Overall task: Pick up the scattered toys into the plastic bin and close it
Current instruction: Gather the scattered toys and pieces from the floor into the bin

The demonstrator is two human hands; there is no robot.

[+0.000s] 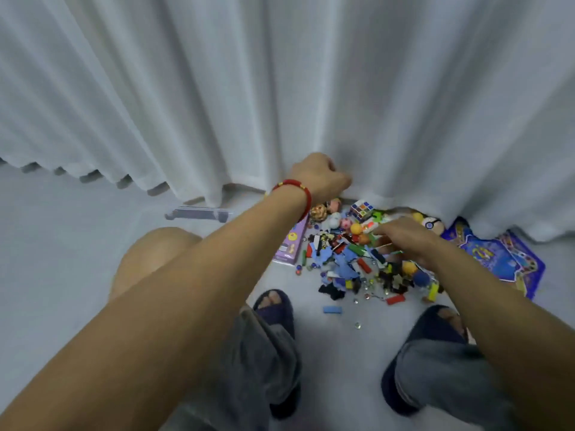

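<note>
From the head camera, the left hand (322,175) is gripping the white curtain (311,88) in a clenched fist above the toy pile (348,256). The right hand (404,241) is resting on the toys, fingers relaxed and spread; whether it is grasping one, I cannot tell. A blue board (504,259) is lying just beyond the right hand.

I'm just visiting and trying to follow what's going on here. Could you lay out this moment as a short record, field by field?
place: pale floor at the foot of a white curtain
left hand: fist bunched against the curtain, seemingly holding it back; red bracelet on the wrist
right hand: reaching into the toy pile, fingers hidden
toys seen: puzzle cube, small balls, bricks, marbles
beside the pile: purple box on the left, blue board on the right
stray piece: blue brick near the slippers
bin: not in view
</note>
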